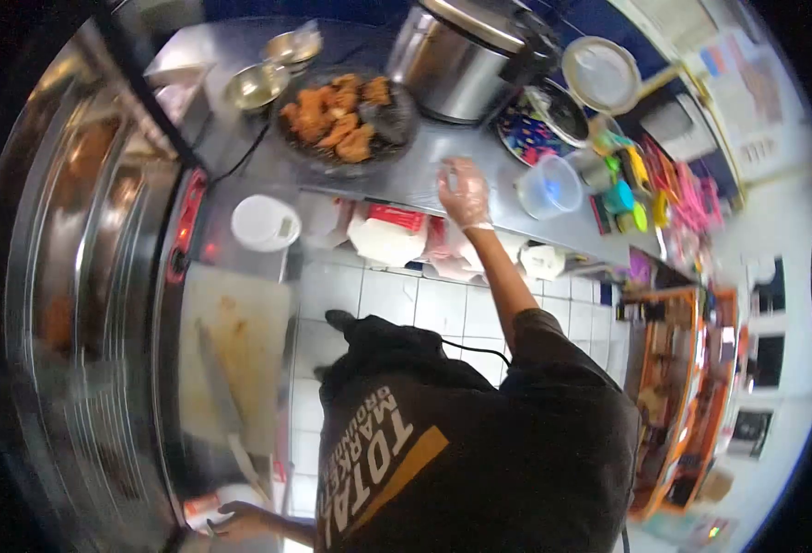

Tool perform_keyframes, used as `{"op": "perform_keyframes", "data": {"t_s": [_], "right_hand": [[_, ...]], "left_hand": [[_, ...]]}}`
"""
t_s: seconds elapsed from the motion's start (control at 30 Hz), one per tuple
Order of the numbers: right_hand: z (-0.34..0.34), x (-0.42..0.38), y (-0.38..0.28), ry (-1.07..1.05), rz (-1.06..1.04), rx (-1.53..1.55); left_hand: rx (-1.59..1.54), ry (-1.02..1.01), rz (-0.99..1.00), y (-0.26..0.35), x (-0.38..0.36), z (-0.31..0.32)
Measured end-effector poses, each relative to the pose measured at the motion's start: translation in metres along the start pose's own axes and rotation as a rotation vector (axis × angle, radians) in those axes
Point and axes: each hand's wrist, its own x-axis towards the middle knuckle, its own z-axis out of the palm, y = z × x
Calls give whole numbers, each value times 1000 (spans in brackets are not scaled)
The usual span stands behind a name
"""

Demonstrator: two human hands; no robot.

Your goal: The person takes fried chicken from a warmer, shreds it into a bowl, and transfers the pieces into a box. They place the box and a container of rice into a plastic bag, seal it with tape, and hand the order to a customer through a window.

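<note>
My right hand (466, 195), in a clear plastic glove, hangs over the steel counter (429, 152) with its fingers loosely bent and a gap between them; nothing shows in it. To its left is a dark tray (392, 157) of fried pieces (332, 118); to its right, a clear plastic tub (550, 187). My left hand (240, 523) is at the lower left, fingers apart, beside a white and orange item (205, 505). Above that hand, a knife (219, 382) lies on the stained cutting board (258, 350).
A white scale (266, 223) sits above the board. Glass-fronted shelves (83, 276) line the left side. A steel cooker (461, 60), metal bowls (258, 88) and colourful items (627, 189) stand on the counter. Boxes (387, 235) lie beneath its edge. An orange rack (677, 396) is at right.
</note>
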Motion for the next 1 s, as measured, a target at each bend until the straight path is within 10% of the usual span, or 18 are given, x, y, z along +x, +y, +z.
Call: {"op": "perform_keyframes", "data": {"t_s": [0.1, 0.2, 0.33, 0.6, 0.73, 0.8, 0.83, 0.9, 0.93, 0.97, 1.0], "right_hand": [[-67, -24, 69, 122, 44, -77], [-151, -35, 98, 220, 166, -151], [-222, -34, 192, 300, 376, -285], [-175, 15, 454, -138, 550, -403], [-105, 29, 543, -307, 510, -440], [-68, 33, 591, -326, 609, -460], [-55, 31, 608, -307, 573, -432], [-46, 39, 619, -447, 567, -498], [-35, 32, 641, -375, 493, -453], [-47, 46, 626, -523, 581, -392], [-44, 41, 636, -471, 624, -271]], "left_hand": [[-364, 314, 519, 264, 9, -63], [-671, -47, 510, 375, -12, -59], [-992, -117, 1074, 472, -74, -66], [-1013, -802, 766, 544, -258, -96], [-794, -728, 947, 546, -310, -85], [-765, -540, 1343, 550, -321, -103], [-695, -841, 839, 541, -333, -103], [-600, -736, 1007, 530, -334, -81], [-475, -849, 735, 554, -337, -109], [-522, -474, 1071, 536, -332, -67], [-652, -633, 1021, 559, -314, -78]]}}
